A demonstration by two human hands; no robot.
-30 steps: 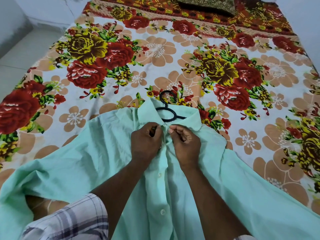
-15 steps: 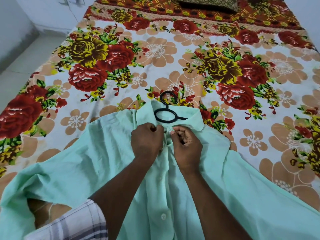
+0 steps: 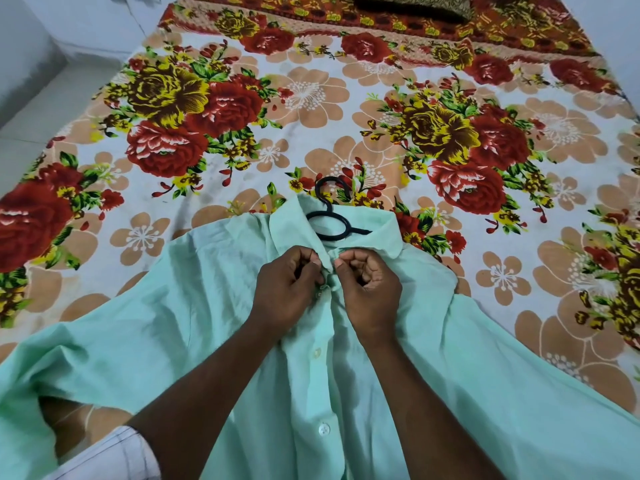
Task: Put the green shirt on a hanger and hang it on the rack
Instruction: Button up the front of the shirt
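Left hand (image 3: 289, 289) and right hand (image 3: 369, 292) each pinch the green shirt (image 3: 173, 323) just under its collar, hiding the placket there. The shirt lies spread over the floral bedsheet (image 3: 311, 98) at the bed's near edge. A dark pillow (image 3: 415, 5) sits at the far edge. The black hanger (image 3: 329, 223) pokes out of the collar.

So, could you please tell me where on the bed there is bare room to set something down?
The bedsheet is bare from the hanger hook to the pillow, and on both sides of the collar. The near side is crowded: the green shirt covers it, with left hand and right hand pinching its placket.
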